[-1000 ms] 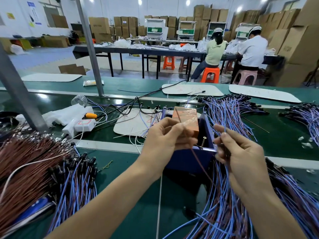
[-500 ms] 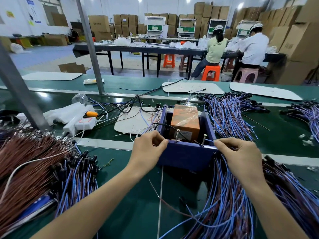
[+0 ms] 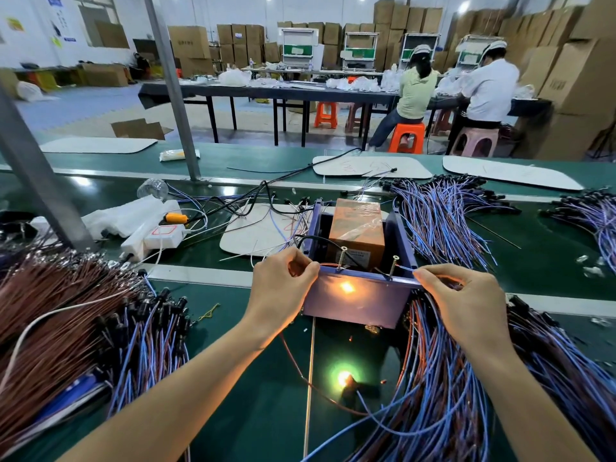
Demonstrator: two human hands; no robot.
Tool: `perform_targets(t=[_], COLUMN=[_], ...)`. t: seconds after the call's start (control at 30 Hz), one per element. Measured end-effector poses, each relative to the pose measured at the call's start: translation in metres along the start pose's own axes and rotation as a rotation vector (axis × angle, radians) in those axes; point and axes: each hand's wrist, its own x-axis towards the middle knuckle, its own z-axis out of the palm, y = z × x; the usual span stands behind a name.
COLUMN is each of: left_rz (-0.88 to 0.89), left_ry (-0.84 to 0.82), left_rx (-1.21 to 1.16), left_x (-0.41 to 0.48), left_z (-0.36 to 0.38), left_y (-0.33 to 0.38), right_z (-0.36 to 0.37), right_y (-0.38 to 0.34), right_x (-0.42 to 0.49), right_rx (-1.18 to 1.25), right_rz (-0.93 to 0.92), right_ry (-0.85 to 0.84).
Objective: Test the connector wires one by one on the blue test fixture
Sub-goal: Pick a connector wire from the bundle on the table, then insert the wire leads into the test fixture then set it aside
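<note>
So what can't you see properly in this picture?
All in the head view:
1. The connector wire ends: covered by the pinching fingers of the left hand and right hand.
2. The label on the orange box in the blue test fixture: too small to read.
3. The lit lamp: glare hides its shape.
4. The brown wire pile: cut off by the left edge.

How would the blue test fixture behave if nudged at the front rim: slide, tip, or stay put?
Probably stays put: the blue test fixture sits flat on the green belt, base broad. The wrapped brown block inside likely adds weight, so tipping seems unlikely. The belt looks glossy, so a hard shove might slide it.
</note>
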Motion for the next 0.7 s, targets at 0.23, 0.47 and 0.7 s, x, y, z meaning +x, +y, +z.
perform_targets(t=[0.23, 0.47, 0.7], left_rz=[-0.07, 0.038, 0.25], left_ry=[-0.1, -0.342, -0.084], left_rx=[-0.147, -0.716, -0.799], left_x=[-0.007, -0.031, -0.02], left_z=[-0.006, -0.011, -0.049], left_y=[0.009, 0.066, 0.08], right_z=[-0.009, -0.004, 0.01], right_y=[-0.015, -0.072, -0.051], right_x=[-0.014, -0.047, -0.076], right_rx=[0.258, 0.69, 0.314], right_rz=[0.021, -0.046, -0.217], right_ry=[-0.038, -0.344, -0.935])
